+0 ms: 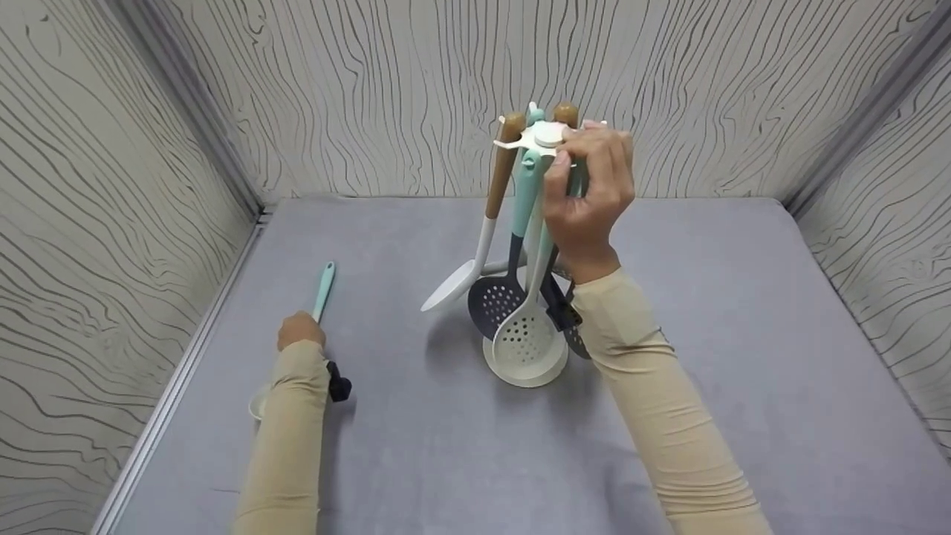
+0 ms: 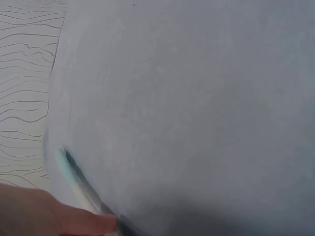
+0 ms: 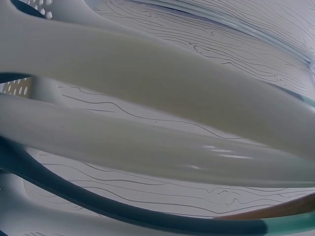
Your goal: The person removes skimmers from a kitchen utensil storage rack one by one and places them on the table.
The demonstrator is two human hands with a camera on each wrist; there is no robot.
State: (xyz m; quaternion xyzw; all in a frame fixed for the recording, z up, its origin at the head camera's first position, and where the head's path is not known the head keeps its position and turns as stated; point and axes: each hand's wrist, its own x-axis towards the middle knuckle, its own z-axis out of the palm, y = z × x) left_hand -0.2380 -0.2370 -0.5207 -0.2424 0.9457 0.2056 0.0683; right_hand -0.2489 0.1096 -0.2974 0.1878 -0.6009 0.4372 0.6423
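Note:
On the left, my left hand [image 1: 301, 331] holds a white utensil [image 2: 81, 191] with a mint handle end [image 1: 325, 290] against the cloth. Its pale round head [image 1: 258, 403] shows partly past my forearm. At centre stands a rotating utensil rack with a white hooked top [image 1: 548, 135] and a round white base [image 1: 529, 380]. My right hand [image 1: 594, 174] pinches the hooked top at its right side, thumb and forefinger at the rim. From the hooks hang a white skimmer [image 1: 529, 338], a dark skimmer [image 1: 496, 301] and a white utensil with a wooden handle [image 1: 483, 238].
Grey cloth [image 1: 416, 446] covers the table. Panels with a wood-line pattern [image 1: 401, 96] stand behind and at both sides. Close to the right wrist camera, pale utensil shafts [image 3: 147, 78] and a dark curved shaft [image 3: 98, 204] cross the view. Other hanging utensils overlap behind my right hand.

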